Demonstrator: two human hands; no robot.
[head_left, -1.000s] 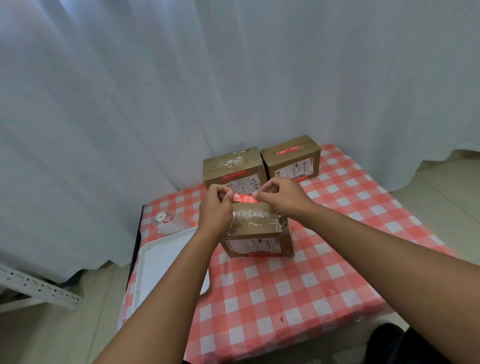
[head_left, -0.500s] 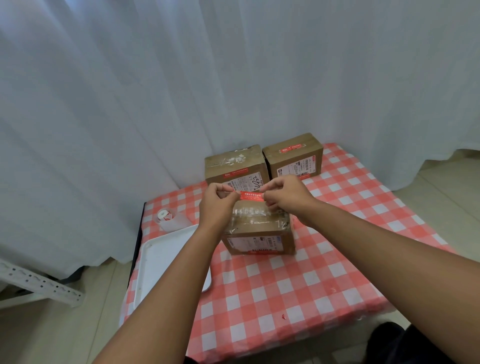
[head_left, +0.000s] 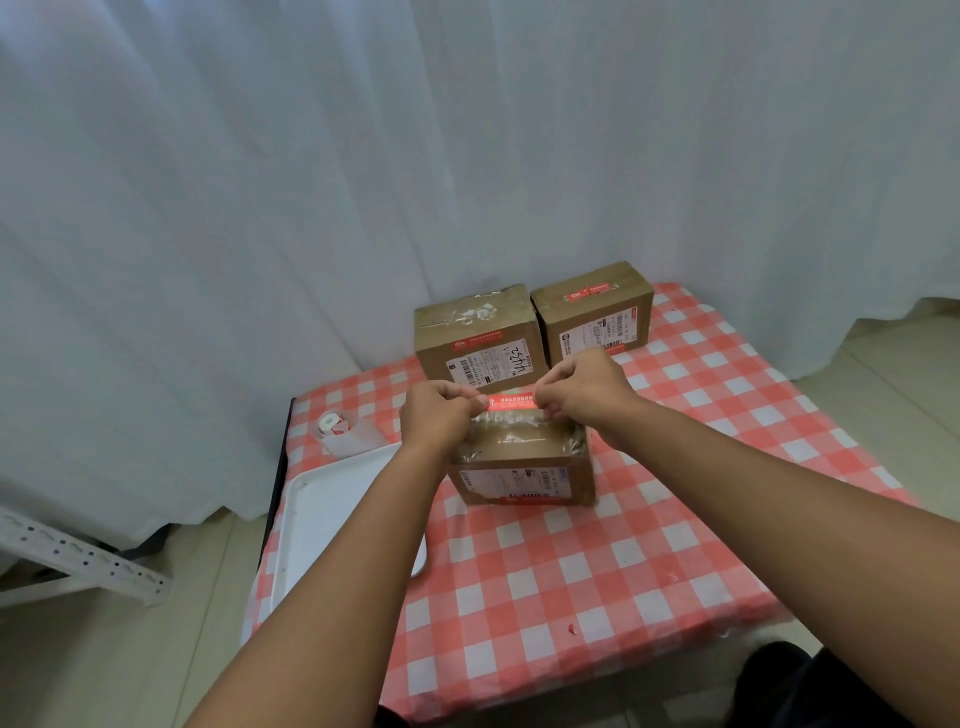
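Note:
A brown cardboard box (head_left: 522, 470) with a shipping label on its near side stands in the middle of the checked table. Over its far top edge, a red sticker strip (head_left: 511, 401) is stretched between my two hands. My left hand (head_left: 435, 415) pinches the strip's left end and my right hand (head_left: 584, 392) pinches its right end. Clear tape covers the box top.
Two more cardboard boxes (head_left: 480, 340) (head_left: 597, 314) stand side by side behind, against a white curtain. A white tray (head_left: 322, 525) lies at the table's left edge, with a roll of labels (head_left: 332, 423) beyond it. The red-and-white checked table (head_left: 597, 582) ends near me.
The red strip is pulled out longer between my hands, and they have moved slightly apart above the box's far edge. The boxes have not moved.

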